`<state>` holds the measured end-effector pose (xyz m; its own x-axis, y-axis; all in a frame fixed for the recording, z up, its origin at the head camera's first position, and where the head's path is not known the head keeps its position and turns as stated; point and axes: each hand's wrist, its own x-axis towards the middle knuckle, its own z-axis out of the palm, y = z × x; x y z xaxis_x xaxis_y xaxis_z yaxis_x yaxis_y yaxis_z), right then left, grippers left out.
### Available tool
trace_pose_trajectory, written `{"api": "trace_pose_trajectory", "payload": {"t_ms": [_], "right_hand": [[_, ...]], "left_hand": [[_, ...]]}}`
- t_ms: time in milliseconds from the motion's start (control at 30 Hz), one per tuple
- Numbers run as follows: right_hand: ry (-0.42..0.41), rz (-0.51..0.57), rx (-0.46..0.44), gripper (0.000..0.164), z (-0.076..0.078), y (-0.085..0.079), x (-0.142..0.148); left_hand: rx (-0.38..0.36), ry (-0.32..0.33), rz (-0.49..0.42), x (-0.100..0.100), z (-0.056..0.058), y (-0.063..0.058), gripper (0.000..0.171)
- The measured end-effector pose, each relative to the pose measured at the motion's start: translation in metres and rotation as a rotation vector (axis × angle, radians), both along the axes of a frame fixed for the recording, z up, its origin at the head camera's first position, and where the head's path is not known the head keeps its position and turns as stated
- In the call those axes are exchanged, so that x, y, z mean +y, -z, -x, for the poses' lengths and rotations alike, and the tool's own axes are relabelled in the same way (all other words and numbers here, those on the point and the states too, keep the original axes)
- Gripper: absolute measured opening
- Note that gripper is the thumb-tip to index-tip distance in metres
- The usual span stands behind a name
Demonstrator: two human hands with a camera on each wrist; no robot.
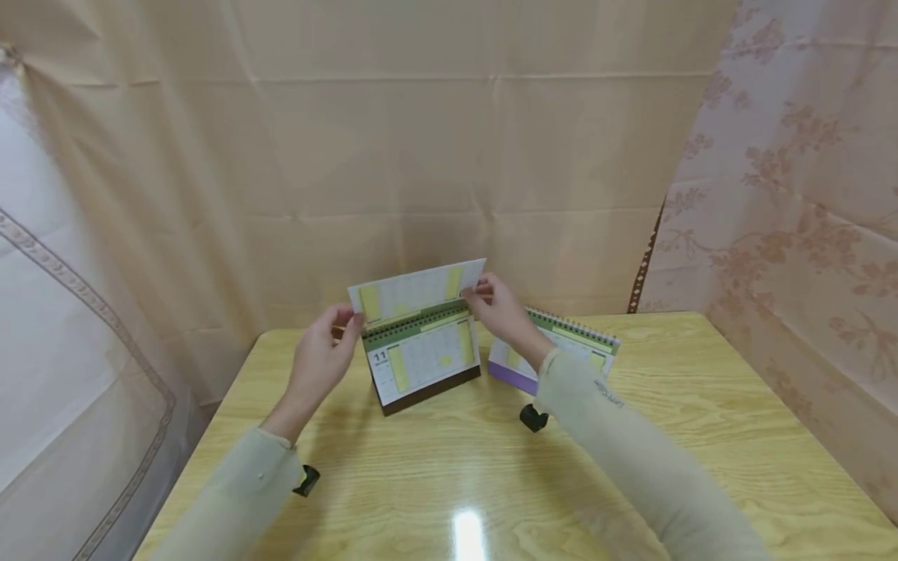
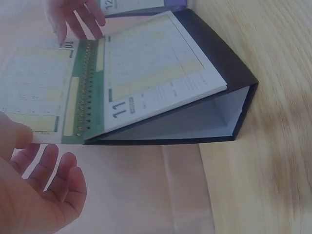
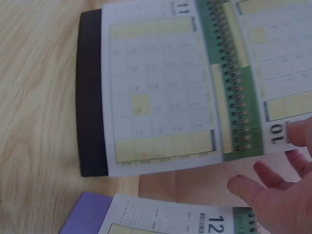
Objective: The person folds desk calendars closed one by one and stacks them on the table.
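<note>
A desk calendar [image 1: 429, 360] with a dark brown stand and a green-banded spiral binding stands on the table, with its 11 page facing front. Above the rings a turned-up page [image 1: 414, 296], marked 10 in the wrist views, is lifted off the front. My left hand [image 1: 319, 354] pinches its left edge, thumb on the printed face. At the right edge, my right hand [image 1: 508, 318] pinches the corner by the 10, its other fingers behind the sheet. A second calendar [image 3: 161, 214], with a purple stand and a 12 page, sits just right, partly hidden by my right forearm.
The wood-grain table [image 1: 421, 460] ends against a beige curtain [image 1: 379, 156] at the back. A flowered cloth [image 1: 807, 195] hangs on the right, a white one [image 1: 70, 312] on the left. Small black devices [image 1: 533, 418] show at both wrists.
</note>
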<state>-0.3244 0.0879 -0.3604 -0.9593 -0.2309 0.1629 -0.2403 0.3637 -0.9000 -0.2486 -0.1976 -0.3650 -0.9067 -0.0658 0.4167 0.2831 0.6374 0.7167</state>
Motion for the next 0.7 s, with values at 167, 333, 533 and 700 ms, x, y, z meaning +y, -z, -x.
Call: {"api": "trace_pose_trajectory", "payload": {"t_ms": [167,333,533,700], "right_hand": [[-0.046,0.193,-0.159,0.048,-0.010,-0.003,0.005],[-0.144,0.422,-0.324,0.051,-0.023,-0.004,0.010],[-0.248,0.572,-0.388,0.064,-0.030,-0.006,0.018],[-0.279,0.614,-0.412,0.067,-0.029,-0.002,0.022]], "left_hand": [[-0.007,0.031,-0.008,0.001,-0.013,-0.002,0.027],[-0.023,0.049,-0.012,0.001,-0.022,-0.001,0.032],[-0.078,0.087,-0.032,0.000,-0.029,0.002,0.041],[-0.158,0.145,-0.095,0.001,-0.033,0.004,0.041]]}}
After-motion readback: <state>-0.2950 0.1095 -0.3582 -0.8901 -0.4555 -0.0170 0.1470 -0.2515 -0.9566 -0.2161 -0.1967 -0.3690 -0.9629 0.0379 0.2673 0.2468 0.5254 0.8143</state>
